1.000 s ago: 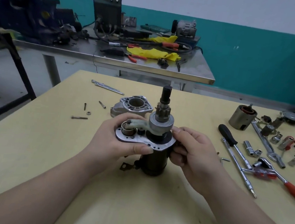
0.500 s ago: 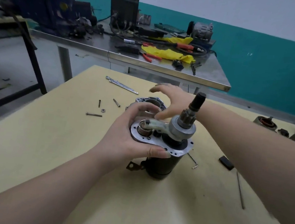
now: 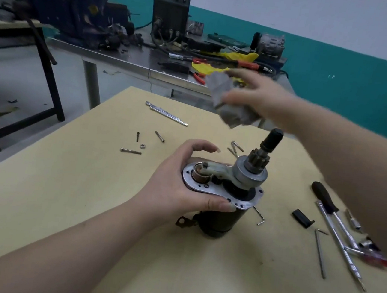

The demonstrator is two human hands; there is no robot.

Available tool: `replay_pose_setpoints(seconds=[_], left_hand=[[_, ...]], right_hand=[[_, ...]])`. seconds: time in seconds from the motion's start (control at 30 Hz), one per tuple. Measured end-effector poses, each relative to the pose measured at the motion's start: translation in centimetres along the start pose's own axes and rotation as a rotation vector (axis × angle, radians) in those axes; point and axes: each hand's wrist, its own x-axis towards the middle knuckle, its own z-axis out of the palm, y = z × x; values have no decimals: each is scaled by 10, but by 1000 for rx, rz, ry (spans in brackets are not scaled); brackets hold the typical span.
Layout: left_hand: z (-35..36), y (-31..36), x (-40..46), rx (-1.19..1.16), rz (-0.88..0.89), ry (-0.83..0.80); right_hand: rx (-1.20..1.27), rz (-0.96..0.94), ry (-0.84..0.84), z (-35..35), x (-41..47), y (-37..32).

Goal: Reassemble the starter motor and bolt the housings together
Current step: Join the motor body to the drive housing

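Head cam shows the left hand (image 3: 183,188) gripping the starter motor (image 3: 225,198) by its plate, upright on the table (image 3: 60,203), while the right hand (image 3: 260,98) holds the blurry grey nose housing (image 3: 231,105) above the pinion shaft (image 3: 270,143). Probably heavy, rigid cast metal, so grab the body, not the plastic fork.
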Motion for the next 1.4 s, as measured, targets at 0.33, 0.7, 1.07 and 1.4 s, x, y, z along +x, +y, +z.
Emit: replay_pose_setpoints(seconds=[0.33,0.7,1.07,1.4], left_hand=[[27,8,-16,70,31,151],[42,10,-18,90,8,217],[16,-7,0,10,9,70],[6,-13,3,1,39,64]], right_hand=[[-405,97,260,-23,-115,-89],[-652,64,242,10,-117,-78],[-317,-268,-234,-18,-124,-50],[104,-259,-184,13,-127,15]])
